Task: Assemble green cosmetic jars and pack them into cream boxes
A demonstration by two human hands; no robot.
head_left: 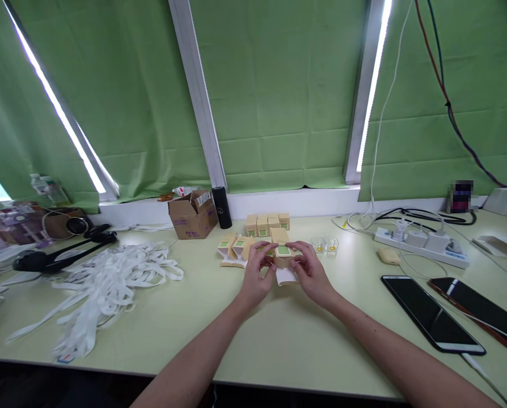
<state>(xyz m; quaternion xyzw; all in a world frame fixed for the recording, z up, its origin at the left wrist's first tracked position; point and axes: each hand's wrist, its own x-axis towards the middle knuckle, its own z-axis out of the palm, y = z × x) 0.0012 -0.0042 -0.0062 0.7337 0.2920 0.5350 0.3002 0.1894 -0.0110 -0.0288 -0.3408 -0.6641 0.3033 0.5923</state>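
A small tan carton with a green label (283, 254) is held over the pale green table (279, 334) between both hands. My left hand (256, 277) pinches its left side. My right hand (311, 272) grips its right side, fingers curled round it. A white flap hangs below the carton. Just left of my hands lie two unfolded cartons of the same kind (234, 248). Behind them stands a row of several closed cartons (267, 223). Two small clear cups with yellow contents (325, 245) sit right of the carton.
A heap of white straps (109, 283) covers the left of the table. An open cardboard box (193, 215) and a black cylinder (222, 207) stand at the back. Right: a power strip (423, 243), cables, two dark phones (432, 314).
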